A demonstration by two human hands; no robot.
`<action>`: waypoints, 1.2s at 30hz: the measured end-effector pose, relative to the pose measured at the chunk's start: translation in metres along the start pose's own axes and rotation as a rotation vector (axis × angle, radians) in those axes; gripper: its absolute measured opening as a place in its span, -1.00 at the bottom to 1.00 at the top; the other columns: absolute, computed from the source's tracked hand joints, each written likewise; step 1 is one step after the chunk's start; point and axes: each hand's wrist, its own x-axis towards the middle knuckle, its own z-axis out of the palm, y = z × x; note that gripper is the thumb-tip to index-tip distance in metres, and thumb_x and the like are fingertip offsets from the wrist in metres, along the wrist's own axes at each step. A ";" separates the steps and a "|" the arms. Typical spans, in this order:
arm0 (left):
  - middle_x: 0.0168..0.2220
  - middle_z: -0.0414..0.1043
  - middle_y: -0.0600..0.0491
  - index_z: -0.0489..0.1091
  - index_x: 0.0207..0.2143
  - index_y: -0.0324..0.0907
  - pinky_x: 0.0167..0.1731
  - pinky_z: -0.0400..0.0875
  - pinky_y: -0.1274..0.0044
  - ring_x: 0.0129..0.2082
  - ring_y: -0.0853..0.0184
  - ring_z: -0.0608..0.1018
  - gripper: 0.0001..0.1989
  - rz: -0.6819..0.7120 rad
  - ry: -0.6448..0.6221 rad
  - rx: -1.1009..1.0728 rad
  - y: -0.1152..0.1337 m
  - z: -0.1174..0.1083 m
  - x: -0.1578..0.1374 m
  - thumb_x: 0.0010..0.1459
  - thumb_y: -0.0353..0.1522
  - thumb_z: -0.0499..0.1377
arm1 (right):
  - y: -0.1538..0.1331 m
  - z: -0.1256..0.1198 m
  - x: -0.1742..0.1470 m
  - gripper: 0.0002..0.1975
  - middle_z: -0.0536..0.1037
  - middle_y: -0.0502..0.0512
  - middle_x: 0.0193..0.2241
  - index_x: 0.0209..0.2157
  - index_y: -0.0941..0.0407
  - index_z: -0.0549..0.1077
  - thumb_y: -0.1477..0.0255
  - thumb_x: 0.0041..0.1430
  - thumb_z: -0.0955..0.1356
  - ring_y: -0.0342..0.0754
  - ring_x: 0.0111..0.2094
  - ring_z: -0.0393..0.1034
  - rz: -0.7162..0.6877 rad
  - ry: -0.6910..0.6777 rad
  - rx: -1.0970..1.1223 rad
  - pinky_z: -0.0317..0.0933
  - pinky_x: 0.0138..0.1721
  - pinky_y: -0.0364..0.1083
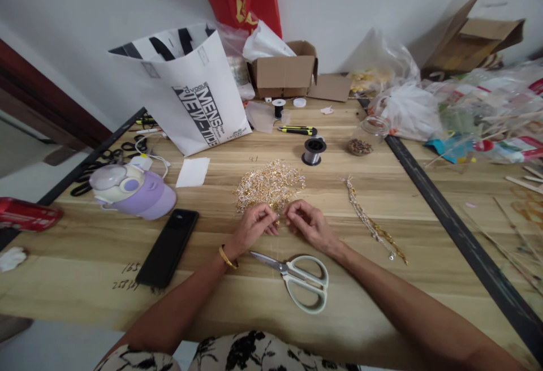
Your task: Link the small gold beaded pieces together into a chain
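A loose pile of gold and clear beaded pieces (269, 183) lies on the wooden table, just beyond both hands. My left hand (255, 225), with a gold bangle at its wrist, is closed in a pinch at the near edge of the pile. A small gold bit shows by its fingertips, too tiny to name. Close beside it, my right hand (307, 223) also has thumb and forefinger pinched; whatever is between them cannot be made out. Scissors with pale handles (306, 283) lie nearer to me, below the hands. Beaded strands (371, 221) rest to the right.
Behind the pile stand a wire spool (314, 151), a yellow-black cutter knife (298, 130) and a glass jar (370, 136). To the left are a black phone (168, 248), a purple-white bottle (134, 191) and a large white bag (199, 91). Plastic bags (409, 111) crowd the right.
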 end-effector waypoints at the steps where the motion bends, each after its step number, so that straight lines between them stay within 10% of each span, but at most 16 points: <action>1: -0.57 0.46 0.05 0.28 -0.46 -0.26 -0.53 0.46 0.59 -0.57 0.40 0.54 -0.69 0.006 -0.006 0.006 0.000 0.000 0.000 0.12 -0.18 0.15 | -0.002 0.000 0.001 -0.72 0.42 0.12 -0.33 -0.37 0.14 0.30 0.20 0.22 0.27 -0.17 -0.49 0.27 0.009 -0.030 0.058 0.21 -0.53 -0.18; 36: -0.54 0.34 0.12 0.20 -0.49 -0.19 -0.49 0.31 0.60 -0.56 0.43 0.46 -0.86 0.227 0.071 0.412 0.000 -0.002 -0.003 0.15 -0.45 0.02 | 0.001 -0.001 0.001 -0.66 0.40 -0.01 -0.54 -0.41 0.16 0.30 0.14 0.17 0.31 -0.18 -0.53 0.32 0.102 -0.100 0.140 0.26 -0.48 -0.16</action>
